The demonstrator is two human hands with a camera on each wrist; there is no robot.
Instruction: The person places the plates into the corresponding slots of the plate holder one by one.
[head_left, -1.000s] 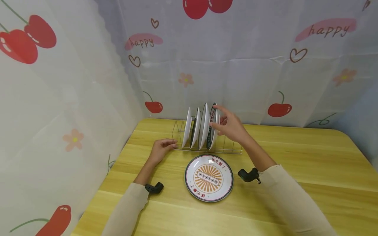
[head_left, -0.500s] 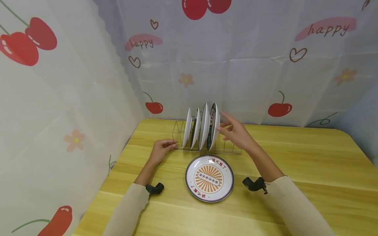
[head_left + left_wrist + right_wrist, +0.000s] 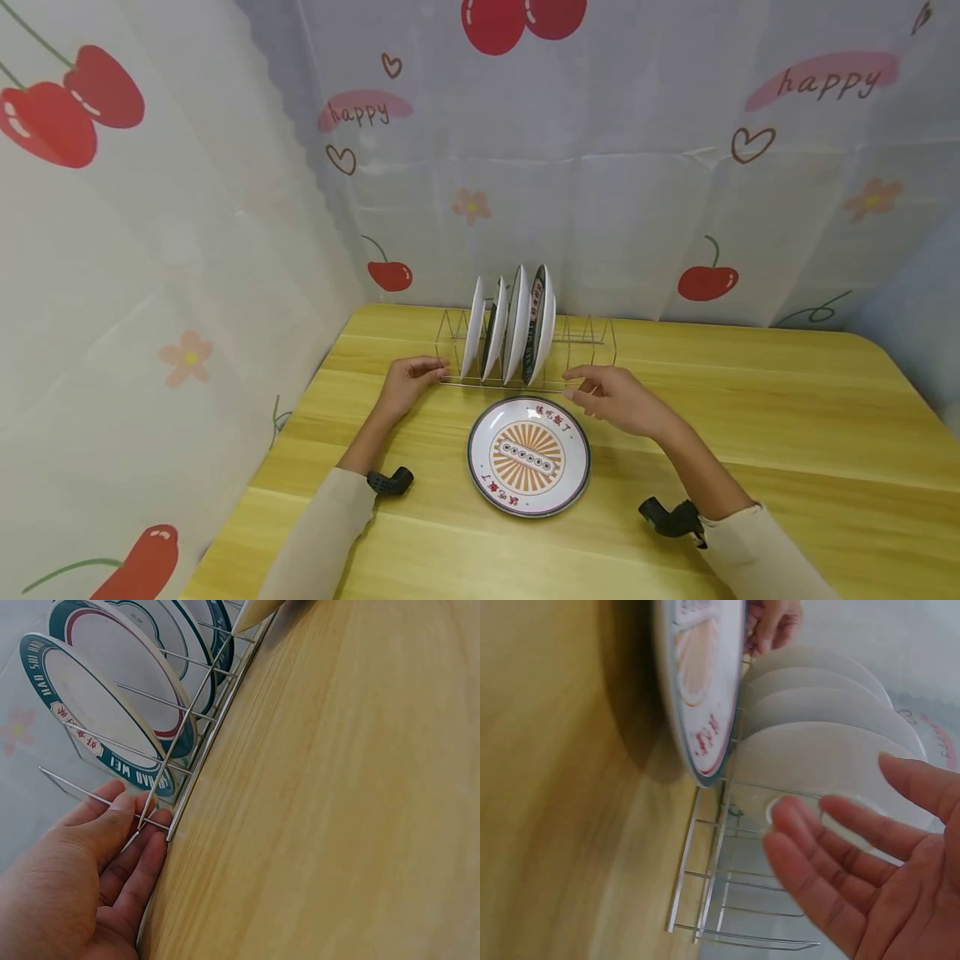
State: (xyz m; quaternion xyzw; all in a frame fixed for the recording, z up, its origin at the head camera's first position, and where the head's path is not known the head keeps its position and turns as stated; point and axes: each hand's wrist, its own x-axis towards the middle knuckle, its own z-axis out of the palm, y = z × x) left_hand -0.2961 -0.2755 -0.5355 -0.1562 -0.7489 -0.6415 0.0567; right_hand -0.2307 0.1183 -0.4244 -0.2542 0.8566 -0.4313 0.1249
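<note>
A wood-grain table [image 3: 787, 417] bears one wire rack [image 3: 517, 387], probably best steadied by light pressure at both ends, well clear of the crockery. Four plates [image 3: 515, 325] stand on edge, slightly tilted, toward its left; one printed plate [image 3: 528, 457] lies flat just in front. Of two hands, the left hand [image 3: 411, 385] pinches the rack's left front corner; the right hand [image 3: 626, 402], fingers loosely spread, holds nothing beside its right half, contact unclear.

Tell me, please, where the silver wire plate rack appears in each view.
Head: the silver wire plate rack, near the centre.
Left wrist: slanting from left of centre up to the top.
Right wrist: from lower centre up toward the top.
Shared landmark: the bare left hand gripping one end.
</note>
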